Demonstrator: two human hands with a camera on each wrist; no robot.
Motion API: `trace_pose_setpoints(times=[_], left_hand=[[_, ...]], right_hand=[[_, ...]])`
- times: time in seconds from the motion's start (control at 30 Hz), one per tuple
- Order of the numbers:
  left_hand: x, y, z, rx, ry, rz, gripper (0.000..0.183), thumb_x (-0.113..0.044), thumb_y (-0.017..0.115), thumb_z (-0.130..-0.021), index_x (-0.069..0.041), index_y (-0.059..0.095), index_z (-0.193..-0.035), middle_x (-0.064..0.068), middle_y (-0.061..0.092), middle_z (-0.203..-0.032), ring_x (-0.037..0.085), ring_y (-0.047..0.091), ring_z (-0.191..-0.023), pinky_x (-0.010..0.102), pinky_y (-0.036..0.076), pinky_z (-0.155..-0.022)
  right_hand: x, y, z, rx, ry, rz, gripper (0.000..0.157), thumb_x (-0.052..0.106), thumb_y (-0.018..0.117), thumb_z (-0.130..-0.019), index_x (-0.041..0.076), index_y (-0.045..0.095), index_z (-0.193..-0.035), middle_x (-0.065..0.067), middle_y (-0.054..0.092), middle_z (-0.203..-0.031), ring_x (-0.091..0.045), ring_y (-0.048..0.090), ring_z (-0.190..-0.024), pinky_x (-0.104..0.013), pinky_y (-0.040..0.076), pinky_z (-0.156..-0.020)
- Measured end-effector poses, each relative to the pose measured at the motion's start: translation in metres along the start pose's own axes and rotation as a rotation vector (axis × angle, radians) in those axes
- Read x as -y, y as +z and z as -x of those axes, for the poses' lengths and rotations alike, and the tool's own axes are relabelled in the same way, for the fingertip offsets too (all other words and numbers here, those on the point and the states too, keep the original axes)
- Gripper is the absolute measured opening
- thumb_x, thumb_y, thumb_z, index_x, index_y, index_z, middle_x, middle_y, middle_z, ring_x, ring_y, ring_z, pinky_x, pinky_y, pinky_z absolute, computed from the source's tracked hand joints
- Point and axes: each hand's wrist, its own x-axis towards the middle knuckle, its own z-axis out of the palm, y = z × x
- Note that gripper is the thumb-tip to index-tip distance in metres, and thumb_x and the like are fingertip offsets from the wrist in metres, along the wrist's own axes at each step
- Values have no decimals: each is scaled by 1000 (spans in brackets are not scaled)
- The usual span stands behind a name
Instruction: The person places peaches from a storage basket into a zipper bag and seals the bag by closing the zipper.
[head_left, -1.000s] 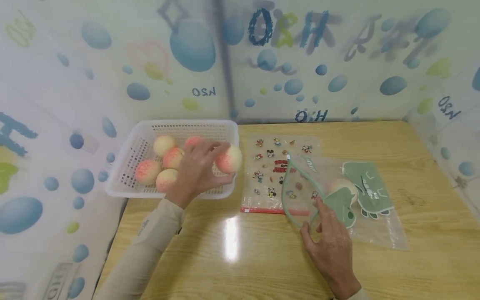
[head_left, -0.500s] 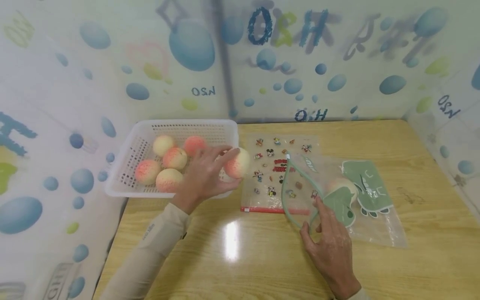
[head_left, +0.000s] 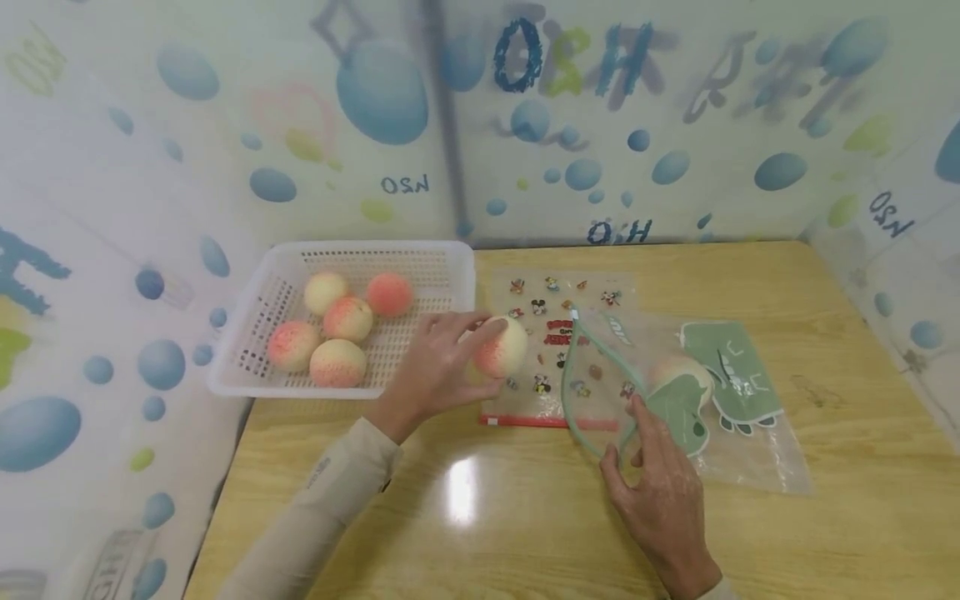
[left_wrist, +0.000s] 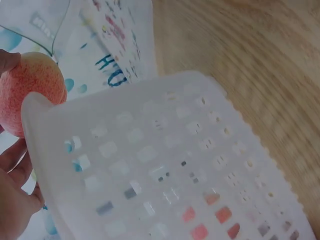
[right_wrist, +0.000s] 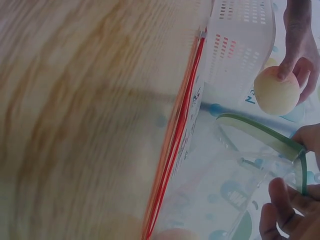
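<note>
A red-zip cartoon bag (head_left: pixel 551 350) lies flat on the wooden table (head_left: pixel 825 517).

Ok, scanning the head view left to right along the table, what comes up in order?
White basket with five peaches → left hand holding a peach → red-zip cartoon bag → right hand holding open the green-zip bag.

Glossy wood table (head_left: pixel 825 275); perforated white plastic basket (head_left: pixel 262 304); clear glossy plastic bag (head_left: pixel 750 450)
</note>
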Motion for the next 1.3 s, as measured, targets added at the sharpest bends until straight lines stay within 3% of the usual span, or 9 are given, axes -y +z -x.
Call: trace_pose_setpoints(times=[0.37,0.7,0.97,1.3], left_hand=[[-20,24,1,67,1,2,69,-49,82,-74,-15,64,-131,7,65,-126,24,61,-113,42,49,-88],[-34,38,-1,55,63,-8,77,-52,86,-68,-11,65,-129,6,67,-128,25,64,-105,40,49,-88],[-50,51,-2,113,32,68,71,-46,83,-78,-7,58,-132,8,62,-137,27,64,-112,42,50,-92],[-59,65,-3,161,18,97,66,-42,84,-80,-6,60,-130,10,59,-141,25,63,-114,39,51,-94]], right_hand=[[-1,2,0,22,13,-36,66,24,56,-88,-2,47,-147,-14,62,-108,-16,56,-65,-28,41,-41],[-2,1,0,31,10,-33,66,27,55,-89,-1,46,-149,-13,61,-102,-16,56,-64,-30,42,-41],[-3,2,1,27,-3,-30,65,29,54,-90,-2,47,-147,-13,61,-104,-18,57,-67,-32,44,-43],[-2,2,2,18,-6,-43,64,28,53,-90,-3,48,-146,-10,58,-95,-17,55,-63,-29,41,-41]])
